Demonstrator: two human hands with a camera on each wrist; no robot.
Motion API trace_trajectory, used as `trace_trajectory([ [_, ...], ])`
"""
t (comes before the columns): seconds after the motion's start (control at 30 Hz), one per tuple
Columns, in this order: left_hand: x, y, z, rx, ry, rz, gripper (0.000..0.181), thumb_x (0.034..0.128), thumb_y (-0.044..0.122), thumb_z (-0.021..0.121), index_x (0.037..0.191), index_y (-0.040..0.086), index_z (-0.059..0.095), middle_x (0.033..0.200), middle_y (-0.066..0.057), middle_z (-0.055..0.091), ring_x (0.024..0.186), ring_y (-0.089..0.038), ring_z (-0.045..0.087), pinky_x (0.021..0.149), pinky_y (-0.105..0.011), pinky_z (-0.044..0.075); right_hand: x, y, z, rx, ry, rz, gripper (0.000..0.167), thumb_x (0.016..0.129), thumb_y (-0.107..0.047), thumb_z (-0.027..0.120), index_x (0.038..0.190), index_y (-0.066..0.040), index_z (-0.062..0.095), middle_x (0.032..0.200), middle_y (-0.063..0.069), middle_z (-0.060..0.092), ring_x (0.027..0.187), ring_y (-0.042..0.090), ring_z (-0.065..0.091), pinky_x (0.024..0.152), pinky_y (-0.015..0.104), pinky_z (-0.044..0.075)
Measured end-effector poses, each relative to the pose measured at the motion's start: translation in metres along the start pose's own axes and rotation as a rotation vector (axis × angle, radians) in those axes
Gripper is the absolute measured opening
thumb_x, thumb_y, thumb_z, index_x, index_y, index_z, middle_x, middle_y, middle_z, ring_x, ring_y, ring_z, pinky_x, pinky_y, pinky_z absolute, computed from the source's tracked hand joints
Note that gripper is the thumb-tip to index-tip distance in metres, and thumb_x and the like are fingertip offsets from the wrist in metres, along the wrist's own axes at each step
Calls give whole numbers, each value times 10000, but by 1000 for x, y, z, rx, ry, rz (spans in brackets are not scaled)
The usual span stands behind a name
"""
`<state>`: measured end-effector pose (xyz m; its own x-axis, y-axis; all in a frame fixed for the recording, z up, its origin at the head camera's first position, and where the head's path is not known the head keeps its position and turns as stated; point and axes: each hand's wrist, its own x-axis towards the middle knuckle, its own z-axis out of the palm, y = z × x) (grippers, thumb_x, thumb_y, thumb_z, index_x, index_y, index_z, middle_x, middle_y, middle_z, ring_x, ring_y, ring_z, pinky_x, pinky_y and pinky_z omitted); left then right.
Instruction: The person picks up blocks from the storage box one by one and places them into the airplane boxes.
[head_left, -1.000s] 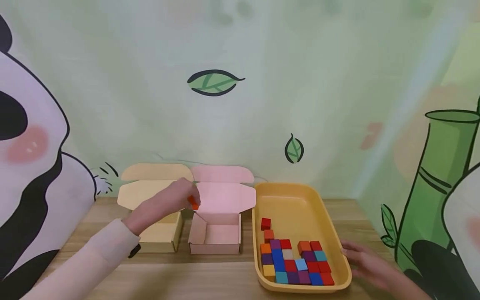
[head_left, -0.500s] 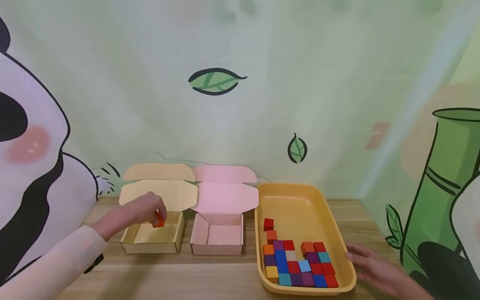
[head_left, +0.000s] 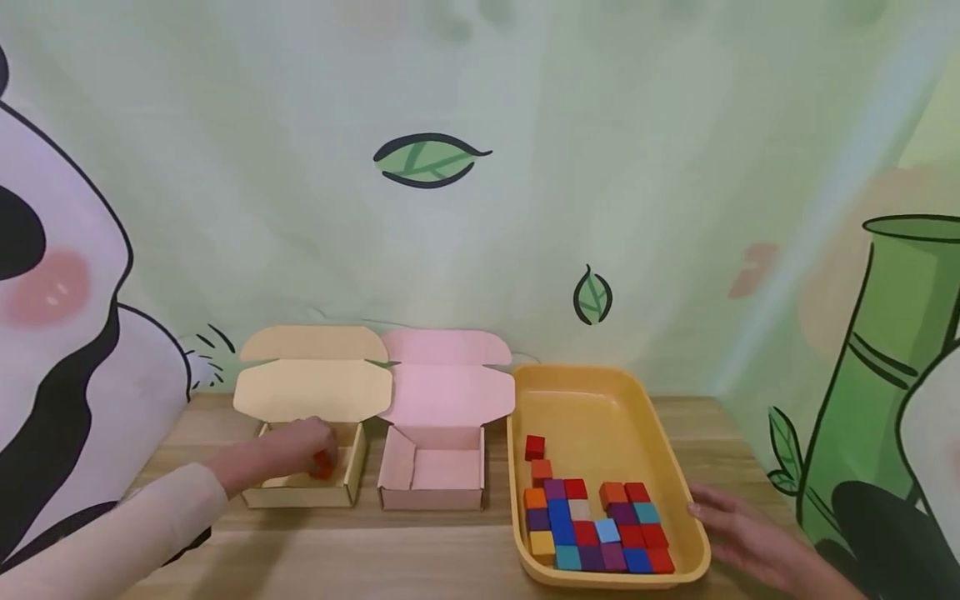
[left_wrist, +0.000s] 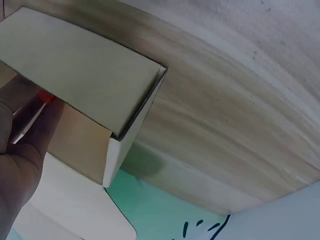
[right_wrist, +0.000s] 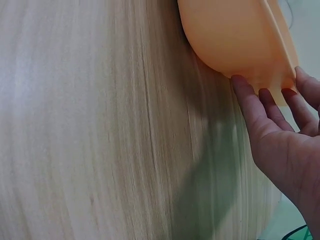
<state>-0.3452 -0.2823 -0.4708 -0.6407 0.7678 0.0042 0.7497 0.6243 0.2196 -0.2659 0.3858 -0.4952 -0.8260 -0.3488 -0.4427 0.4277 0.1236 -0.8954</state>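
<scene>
My left hand (head_left: 302, 446) reaches down into the open cream cardboard box (head_left: 300, 498), pinching an orange-red cube (head_left: 323, 465) in its fingertips. In the left wrist view the fingers pass behind the box wall (left_wrist: 85, 70), and only a bit of the red cube (left_wrist: 45, 96) shows. On the right, my right hand (head_left: 742, 533) touches the outer side of the yellow tray (head_left: 585, 417) with fingers extended. The right wrist view shows these fingertips (right_wrist: 240, 82) against the tray wall (right_wrist: 230, 35). Several coloured cubes (head_left: 585, 533) lie grouped in the tray's near half.
An open pink cardboard box (head_left: 431, 498) stands between the cream box and the tray, its lid (head_left: 450, 392) folded back. All stand on a wooden table (head_left: 375, 550). A printed cloth (head_left: 480, 233) hangs close behind.
My left hand has moved left from over the pink box's lid to the cream box, then down into it with the cube. The right hand keeps its place at the tray.
</scene>
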Motion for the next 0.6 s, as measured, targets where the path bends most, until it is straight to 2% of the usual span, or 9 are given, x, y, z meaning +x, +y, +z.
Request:
trace_trajectory([
  [0.1,-1,4,-3,46,5,13,251,704,-106,804,709,136,737,723,97,611,668,1,488,565,-191,456,2,-2,4,-36,26,2,857,1052,-288,560,1579,78,-8,1556,325,310,1199,203,590,1006,484,508],
  [0.27,0,12,-20,122,-33,22,189,728,-63,825,767,114,774,769,55,624,700,-67,585,590,-217,507,0,-8,4,-73,28,-11,827,1065,-277,531,1578,80,-11,1590,360,191,1213,204,578,999,478,513],
  [0.37,-6,16,-32,141,-60,29,177,729,-52,837,799,101,785,787,40,630,733,-115,618,604,-236,527,-3,-12,3,-82,28,-6,822,1070,-276,520,1575,84,-21,1575,353,230,1199,189,580,995,465,518],
  [0.47,-14,18,-41,133,-67,12,167,737,-45,839,805,96,780,792,38,627,747,-133,611,621,-256,534,-6,-15,4,-81,56,13,829,1064,-292,535,1581,73,-1,1537,299,348,1161,170,603,982,446,529],
  [0.53,-21,18,-42,122,-73,-6,159,745,-40,840,807,90,774,794,38,627,747,-132,603,631,-263,538,-7,-13,6,-81,66,20,830,1062,-294,540,1582,73,7,1528,280,376,1150,164,608,978,441,532],
  [0.6,-28,19,-36,125,-75,-18,153,745,-24,849,806,95,774,797,40,631,749,-130,603,633,-269,539,-7,-8,10,-82,71,30,829,1061,-295,543,1579,78,14,1530,295,372,1158,177,609,978,447,531],
])
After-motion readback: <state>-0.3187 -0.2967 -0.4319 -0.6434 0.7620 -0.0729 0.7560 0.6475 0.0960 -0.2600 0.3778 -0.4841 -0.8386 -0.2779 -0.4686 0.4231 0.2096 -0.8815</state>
